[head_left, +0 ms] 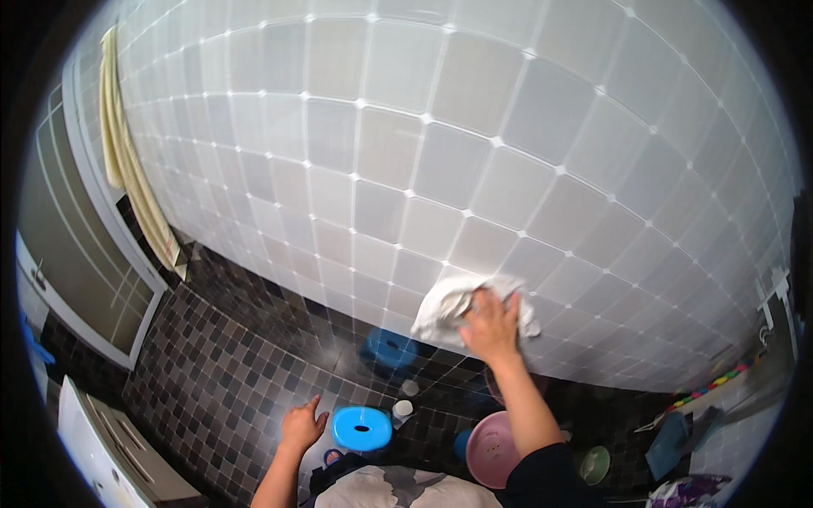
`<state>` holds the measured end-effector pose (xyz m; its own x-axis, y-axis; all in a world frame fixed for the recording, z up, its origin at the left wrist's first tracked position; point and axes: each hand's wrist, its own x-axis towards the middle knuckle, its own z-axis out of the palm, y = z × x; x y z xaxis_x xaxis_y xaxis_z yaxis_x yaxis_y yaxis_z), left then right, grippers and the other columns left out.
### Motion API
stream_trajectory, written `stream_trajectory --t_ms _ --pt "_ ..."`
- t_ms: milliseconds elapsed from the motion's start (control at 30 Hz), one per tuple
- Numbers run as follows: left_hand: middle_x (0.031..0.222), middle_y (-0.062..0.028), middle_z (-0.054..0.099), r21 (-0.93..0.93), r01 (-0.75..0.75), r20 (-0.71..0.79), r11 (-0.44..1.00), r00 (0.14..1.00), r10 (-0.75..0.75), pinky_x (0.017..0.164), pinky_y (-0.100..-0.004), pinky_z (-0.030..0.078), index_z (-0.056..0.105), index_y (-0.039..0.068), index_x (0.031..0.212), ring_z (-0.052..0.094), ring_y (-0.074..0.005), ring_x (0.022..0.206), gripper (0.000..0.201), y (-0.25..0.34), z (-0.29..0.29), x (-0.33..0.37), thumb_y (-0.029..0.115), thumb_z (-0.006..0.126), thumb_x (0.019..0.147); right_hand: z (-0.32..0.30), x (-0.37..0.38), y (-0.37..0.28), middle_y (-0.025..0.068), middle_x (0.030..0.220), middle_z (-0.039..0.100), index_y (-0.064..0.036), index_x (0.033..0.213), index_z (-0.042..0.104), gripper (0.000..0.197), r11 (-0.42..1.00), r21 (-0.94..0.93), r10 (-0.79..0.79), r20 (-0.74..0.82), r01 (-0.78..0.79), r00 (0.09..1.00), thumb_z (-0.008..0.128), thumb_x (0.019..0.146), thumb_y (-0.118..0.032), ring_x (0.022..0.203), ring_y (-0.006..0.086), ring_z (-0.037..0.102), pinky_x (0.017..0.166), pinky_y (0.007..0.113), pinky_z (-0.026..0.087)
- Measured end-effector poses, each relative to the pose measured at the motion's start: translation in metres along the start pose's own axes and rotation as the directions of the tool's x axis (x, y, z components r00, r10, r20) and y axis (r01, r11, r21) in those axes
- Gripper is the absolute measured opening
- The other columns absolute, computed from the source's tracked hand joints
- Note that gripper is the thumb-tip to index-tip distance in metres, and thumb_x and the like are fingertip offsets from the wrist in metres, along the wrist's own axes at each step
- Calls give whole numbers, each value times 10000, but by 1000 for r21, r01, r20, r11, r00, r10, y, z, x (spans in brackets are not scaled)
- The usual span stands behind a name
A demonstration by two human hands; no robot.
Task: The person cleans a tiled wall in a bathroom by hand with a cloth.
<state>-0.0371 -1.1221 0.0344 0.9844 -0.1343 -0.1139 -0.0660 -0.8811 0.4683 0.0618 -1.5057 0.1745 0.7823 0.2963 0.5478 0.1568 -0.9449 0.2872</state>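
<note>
Dark sleeve [549, 478] | right hand [493, 328] spread on white cloth [444, 310] | left hand [302, 425] loosely spread near blue stool [378, 433]

A blue stool [377, 435] stands left of a pink basin [484, 470].

The cloth [438, 311] is white, the floor [222, 372] darkly checkered.

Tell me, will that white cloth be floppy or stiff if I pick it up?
Probably floppy: the white cloth bunches into folds with an uneven edge. It's likely light, being just fabric, though I can't tell if it's wet. Pushed, it may slide rather than roll, since it lies spread under the right hand against the tiled wall.
</note>
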Motion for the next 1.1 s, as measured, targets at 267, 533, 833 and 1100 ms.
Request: stream_trajectory --t_ms 267,533,833,1100 --pt "939 -229 663 -51 126 14 991 992 -126 813 -469 489 561 89 1265 622 -401 894 506 -29 -1 -27 344 626 832 -120 193 -33 91 1453 347 -208 918 722 394 990 -48 81 -570 -132 818 771 596 -431 1392 300 229 1094 610 84" --pt "994 -199 665 -84 253 -84 964 962 -260 921 -439 450 555 46 1255 625 -365 925 495 -74 -3 -64 297 627 834 -46 202 -125 28 1497 302 -246 908 707 300 996 91 40 -380 -6 924 732 648 -394 1387 238 248 1114 615 83" --pt "1005 -198 661 -81 325 -98 942 938 -332 836 -453 485 562 41 1245 619 -369 943 501 -86 -15 -90 272 655 811 125 32 -170 72 1468 340 -67 1013 609 200 871 423 -298 45 252 954 541 825 -60 1207 284 466 1119 512 193" --pt "1044 -198 656 -55 224 -11 973 974 -225 928 -452 448 549 53 1261 611 -363 992 501 -69 -17 -62 292 635 829 83 -37 -38 99 1428 339 -92 1096 596 312 997 54 44 188 -55 981 555 805 -198 1298 274 366 1081 631 181"
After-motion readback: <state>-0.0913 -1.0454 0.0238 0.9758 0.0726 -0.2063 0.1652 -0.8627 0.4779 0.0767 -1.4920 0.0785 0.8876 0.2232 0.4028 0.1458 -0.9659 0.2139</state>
